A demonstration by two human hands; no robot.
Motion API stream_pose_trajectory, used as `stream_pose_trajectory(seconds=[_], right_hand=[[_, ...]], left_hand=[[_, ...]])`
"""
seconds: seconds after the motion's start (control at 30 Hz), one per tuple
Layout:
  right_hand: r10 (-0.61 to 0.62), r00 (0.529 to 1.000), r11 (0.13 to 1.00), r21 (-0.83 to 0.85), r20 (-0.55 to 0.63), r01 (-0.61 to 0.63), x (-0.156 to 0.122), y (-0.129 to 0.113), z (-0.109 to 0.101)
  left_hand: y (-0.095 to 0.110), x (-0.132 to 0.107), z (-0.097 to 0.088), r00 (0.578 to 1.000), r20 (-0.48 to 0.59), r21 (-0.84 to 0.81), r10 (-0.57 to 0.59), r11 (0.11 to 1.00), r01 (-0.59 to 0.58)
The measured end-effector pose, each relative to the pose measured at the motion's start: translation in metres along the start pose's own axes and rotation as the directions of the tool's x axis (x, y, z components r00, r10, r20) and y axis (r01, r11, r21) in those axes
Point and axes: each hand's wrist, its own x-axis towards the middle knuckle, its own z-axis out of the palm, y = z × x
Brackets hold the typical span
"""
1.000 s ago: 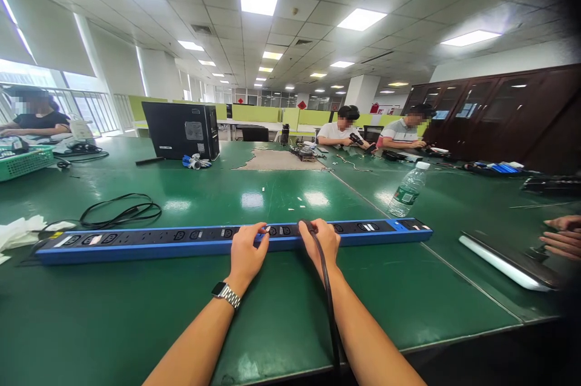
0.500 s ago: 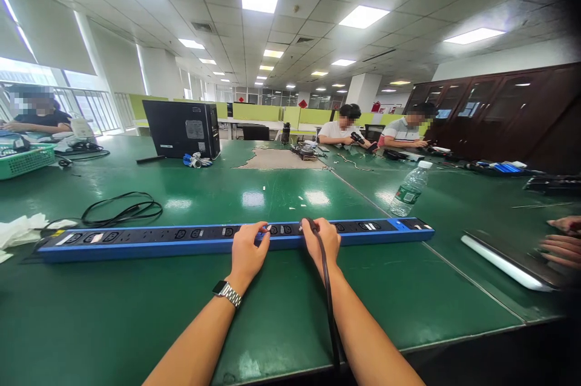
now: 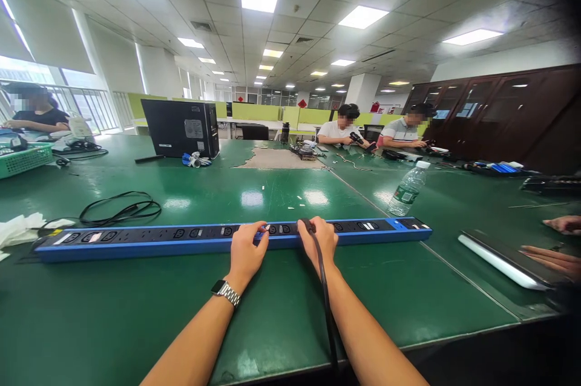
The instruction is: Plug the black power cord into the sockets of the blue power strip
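Observation:
A long blue power strip (image 3: 136,249) with a black face and several sockets lies across the green table in front of me. My left hand (image 3: 246,245) is closed around its middle, thumb and fingers on the strip's two long edges. Over a socket right of centre, my right hand (image 3: 323,239) pinches a black plug (image 3: 305,224), mostly hidden by the fingers. Whether the plug sits fully in the socket I cannot tell. Its black cord (image 3: 325,301) runs down over my right wrist toward the table's front edge.
Behind the strip's right end stands a water bottle (image 3: 407,192). A coiled black cable (image 3: 122,210) and white tissues (image 3: 22,233) lie at left. A co-worker's hand (image 3: 551,260) is by a flat dark device (image 3: 499,262) at right. Farther back stands a black computer case (image 3: 177,129).
My hands keep their places on the strip and plug, with only a slight shift of the view. At right, the co-worker's fingers have moved left over the flat device.

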Motion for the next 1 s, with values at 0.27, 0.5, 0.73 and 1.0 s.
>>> stream_pose_trajectory(seconds=[0.27,0.5,0.73,1.0], right_hand=[[-0.024,1.0,0.999,-0.027,-0.015,0.024,-0.009,-0.004,0.007],[-0.015,0.995,0.999,0.05,-0.101,0.02,-0.009,0.001,0.014],[-0.026,0.994,0.999,0.03,-0.104,0.029,-0.01,0.002,0.014],[-0.075,0.991,0.996,-0.052,-0.11,0.07,-0.013,0.008,0.018]], left_hand=[[0.001,0.0,0.0,1.0,-0.001,-0.007,-0.002,1.0,0.002],[0.0,0.0,0.0,1.0,-0.018,-0.01,0.003,1.0,-0.003],[0.0,0.0,0.0,1.0,-0.016,-0.006,0.007,1.0,-0.007],[-0.001,0.0,-0.001,1.0,-0.015,-0.016,0.012,1.0,-0.012]])
